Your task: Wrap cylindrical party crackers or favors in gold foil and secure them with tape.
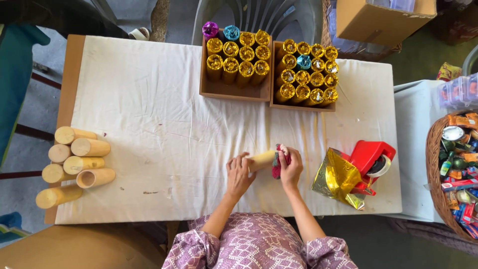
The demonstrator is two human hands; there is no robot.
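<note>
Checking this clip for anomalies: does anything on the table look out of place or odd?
Mostly orderly. The left box has an unfilled front row, and a purple-topped tube and two blue-topped tubes stand among gold ones. Crumpled gold foil lies against the red tape dispenser.

brown cardboard box (383, 17) top right, colourful packets (460, 192) in basket

A small craft workshop: cloth-covered table (149, 99), trays of foil-capped tubes (303, 74), stacked cardboard tubes (74, 164).

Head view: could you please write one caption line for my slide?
Left hand holds a tan cardboard tube while right hand presses red cloth at its end, on a white-covered table.
</note>
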